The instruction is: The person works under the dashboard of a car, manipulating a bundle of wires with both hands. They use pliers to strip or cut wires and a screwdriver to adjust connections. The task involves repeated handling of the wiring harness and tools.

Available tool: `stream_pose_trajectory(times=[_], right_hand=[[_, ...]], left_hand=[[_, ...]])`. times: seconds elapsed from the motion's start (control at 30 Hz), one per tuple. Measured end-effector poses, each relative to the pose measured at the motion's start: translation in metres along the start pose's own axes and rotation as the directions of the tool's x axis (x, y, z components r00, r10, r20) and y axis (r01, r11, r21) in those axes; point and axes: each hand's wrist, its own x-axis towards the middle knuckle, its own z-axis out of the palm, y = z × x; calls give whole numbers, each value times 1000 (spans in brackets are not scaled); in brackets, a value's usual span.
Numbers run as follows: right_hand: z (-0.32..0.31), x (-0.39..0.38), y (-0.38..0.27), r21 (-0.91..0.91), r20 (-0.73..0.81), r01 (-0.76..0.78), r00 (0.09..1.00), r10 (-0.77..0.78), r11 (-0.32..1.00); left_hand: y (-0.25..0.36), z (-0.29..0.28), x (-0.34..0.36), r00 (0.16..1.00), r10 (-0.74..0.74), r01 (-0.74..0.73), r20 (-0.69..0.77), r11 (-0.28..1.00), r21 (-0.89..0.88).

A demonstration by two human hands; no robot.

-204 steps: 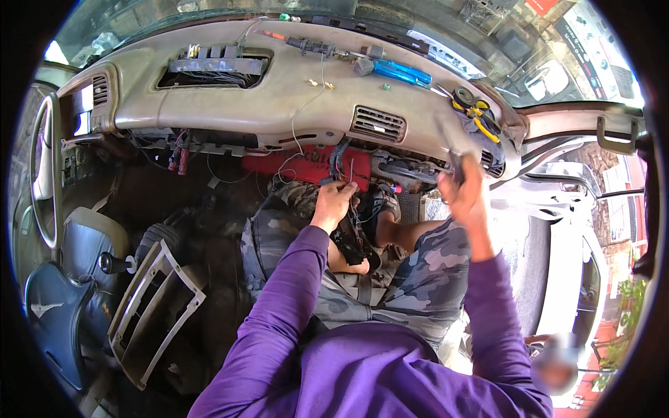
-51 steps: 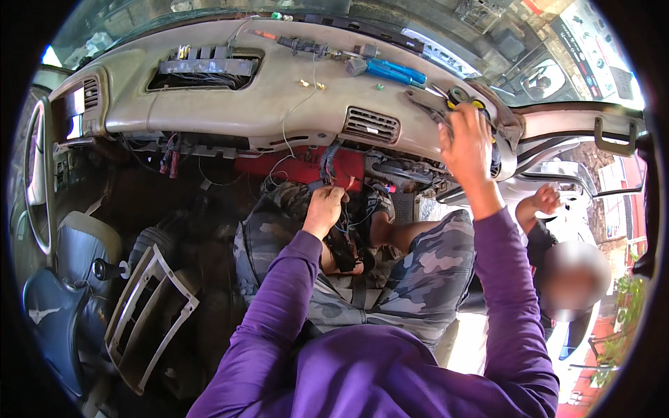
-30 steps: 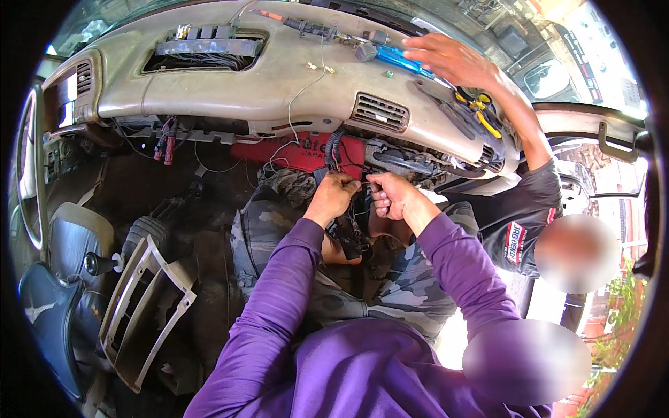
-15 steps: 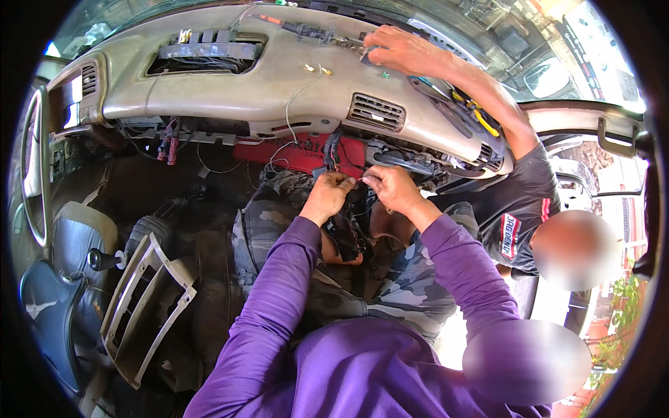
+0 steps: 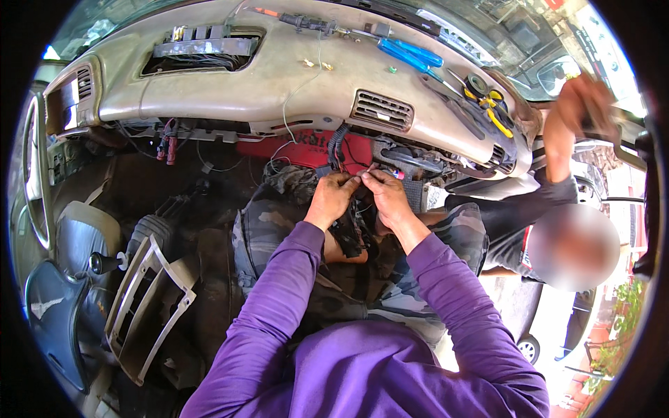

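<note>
Below the dashboard, my left hand (image 5: 329, 198) and my right hand (image 5: 388, 198) are held with fingertips almost touching. Each is closed in a pinch on a thin wire, largely covered by the fingers. A dark wiring harness (image 5: 337, 145) hangs from the dash just above them, its thin wires fanning out near my left fingers. Behind the harness lies a red printed panel or bag (image 5: 296, 148). A thin pale wire (image 5: 288, 115) runs down over the dash edge to the left of my hands.
On the dashboard (image 5: 230, 97) lie blue-handled screwdrivers (image 5: 411, 54), yellow-handled pliers (image 5: 498, 115), a black tape roll (image 5: 477, 85) and a soldering iron (image 5: 300, 22). A loose trim frame (image 5: 150, 306) leans by the gear lever (image 5: 99, 262). A co-worker's blurred hand (image 5: 585, 104) is at the right.
My hands have drawn closer together, fingertips nearly meeting. The co-worker's hand has left the dashboard and swung right, uncovering the blue-handled screwdrivers.
</note>
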Motion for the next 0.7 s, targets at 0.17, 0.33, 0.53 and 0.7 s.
stream_pose_trajectory(times=[0.17,0.33,0.53,0.7], right_hand=[[-12,21,-12,-31,180,-108,977,112,994],[-3,36,-48,-626,348,82,919,184,776],[5,47,-38,-735,369,400,913,-173,547],[18,43,-51,-821,315,329,943,-109,466]], left_hand=[[8,4,2,946,-240,148,-215,916,-373],[-12,5,15,959,-231,144,-165,897,-417],[-20,5,20,955,-264,168,-133,853,-494],[-17,5,19,935,-345,240,-84,788,-567]])
